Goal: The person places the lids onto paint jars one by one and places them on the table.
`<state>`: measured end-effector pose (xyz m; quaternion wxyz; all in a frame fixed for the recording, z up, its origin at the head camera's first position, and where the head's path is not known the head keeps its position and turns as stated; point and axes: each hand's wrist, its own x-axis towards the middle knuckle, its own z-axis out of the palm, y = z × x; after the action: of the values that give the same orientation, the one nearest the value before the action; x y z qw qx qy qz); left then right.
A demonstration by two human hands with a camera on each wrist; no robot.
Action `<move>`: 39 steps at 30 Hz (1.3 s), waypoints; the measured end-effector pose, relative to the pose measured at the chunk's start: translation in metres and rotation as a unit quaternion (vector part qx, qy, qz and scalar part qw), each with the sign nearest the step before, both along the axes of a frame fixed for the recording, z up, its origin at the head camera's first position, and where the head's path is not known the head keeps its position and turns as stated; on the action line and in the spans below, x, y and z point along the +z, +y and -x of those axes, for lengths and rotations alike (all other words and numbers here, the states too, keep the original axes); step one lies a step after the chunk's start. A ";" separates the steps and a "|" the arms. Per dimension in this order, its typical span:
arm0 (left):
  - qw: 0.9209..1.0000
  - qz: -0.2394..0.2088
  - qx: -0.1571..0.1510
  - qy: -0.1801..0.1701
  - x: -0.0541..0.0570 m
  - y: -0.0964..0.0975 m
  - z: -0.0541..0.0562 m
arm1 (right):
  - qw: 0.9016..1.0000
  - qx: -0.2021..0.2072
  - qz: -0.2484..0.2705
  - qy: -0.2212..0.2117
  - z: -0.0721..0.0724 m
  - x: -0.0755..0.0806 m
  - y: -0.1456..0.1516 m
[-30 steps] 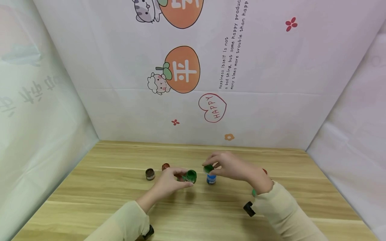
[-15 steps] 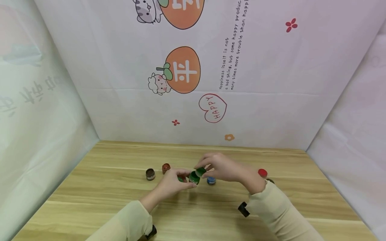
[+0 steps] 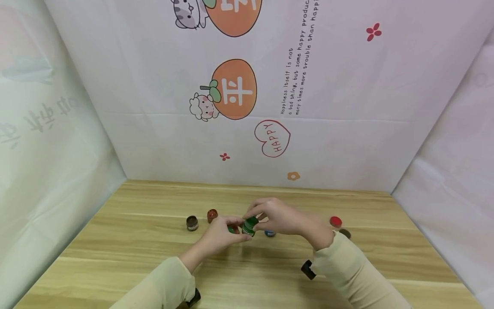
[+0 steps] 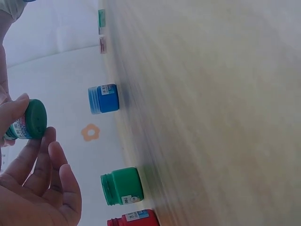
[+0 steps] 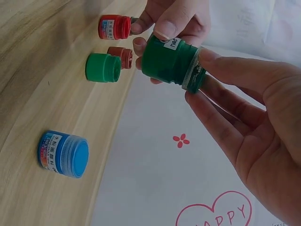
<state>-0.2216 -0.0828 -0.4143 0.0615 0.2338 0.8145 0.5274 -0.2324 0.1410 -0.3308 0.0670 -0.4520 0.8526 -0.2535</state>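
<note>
My left hand (image 3: 220,235) holds a dark green paint jar (image 3: 248,231) above the table, tilted on its side in the right wrist view. The right hand (image 3: 275,216) grips a green lid (image 5: 193,70) by its edge, with thumb and fingers on either side. Lid and jar mouth meet; how far the lid is seated cannot be told. A blue paint jar (image 5: 63,153) with its lid on stands close by. Beneath the left hand are a lighter green jar (image 5: 101,67) without a lid and a red jar (image 5: 113,27), partly hidden in the head view.
At the table's left are a brown jar (image 3: 192,223) and an orange-red jar (image 3: 212,215), both uncapped. To the right lie a red lid (image 3: 335,222) and a dark lid (image 3: 345,233) by the right sleeve. A printed white sheet (image 3: 335,150) rises behind the wooden table (image 3: 270,274).
My right hand has moved left and brought the lid onto the dark green jar's mouth. The left hand has shifted slightly right. The red and dark lids are now uncovered by the sleeve.
</note>
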 end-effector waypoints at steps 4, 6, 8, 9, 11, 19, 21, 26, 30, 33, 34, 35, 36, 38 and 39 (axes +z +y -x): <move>1.000 -0.004 -0.001 -0.003 -0.002 0.001 0.000 | 1.000 -0.001 -0.008 0.003 -0.001 -0.002 -0.001; 1.000 -0.006 -0.001 -0.005 -0.003 0.001 -0.001 | 1.000 0.001 -0.007 0.008 -0.001 -0.002 0.000; 1.000 -0.007 -0.003 -0.004 -0.003 0.002 -0.001 | 1.000 0.002 -0.007 0.008 -0.002 -0.002 0.000; 1.000 -0.007 -0.003 -0.003 -0.003 0.002 -0.002 | 1.000 0.000 -0.007 0.006 -0.002 -0.002 0.000; 1.000 -0.006 -0.003 -0.001 -0.002 0.003 -0.003 | 1.000 -0.004 -0.006 0.004 -0.003 -0.001 0.000; 1.000 0.003 0.005 0.007 -0.001 0.006 -0.005 | 1.000 0.002 -0.003 0.021 -0.003 -0.002 0.000; 1.000 0.003 0.006 0.009 -0.001 0.006 -0.005 | 1.000 0.001 -0.002 0.018 -0.004 -0.002 -0.001; 1.000 0.004 0.010 0.013 -0.001 0.007 -0.006 | 0.999 -0.009 -0.001 0.032 -0.005 -0.003 -0.002; 1.000 0.006 0.010 0.016 -0.001 0.008 -0.005 | 0.998 -0.028 -0.012 0.061 -0.006 -0.004 -0.003; 1.000 0.005 0.010 0.014 -0.001 0.008 -0.006 | 0.995 -0.044 -0.030 0.088 -0.008 -0.005 -0.005; 1.000 0.004 0.011 0.013 -0.001 0.009 -0.006 | 0.993 -0.050 -0.038 0.098 -0.009 -0.006 -0.005; 1.000 0.003 0.011 0.012 -0.001 0.009 -0.007 | 0.992 -0.056 -0.045 0.108 -0.010 -0.006 -0.006; 1.000 0.003 0.011 0.011 -0.001 0.009 -0.007 | 0.990 -0.060 -0.052 0.118 -0.011 -0.007 -0.007; 1.000 0.004 0.011 0.011 0.000 0.010 -0.008 | 0.986 -0.064 -0.062 0.140 -0.013 -0.008 -0.008; 1.000 0.005 0.012 0.012 0.000 0.010 -0.008 | 0.984 -0.067 -0.067 0.151 -0.014 -0.009 -0.009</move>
<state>-0.2137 -0.0726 -0.4145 0.0465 0.2303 0.8206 0.5209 -0.2187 0.1323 -0.3399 -0.0491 -0.4217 0.8963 -0.1284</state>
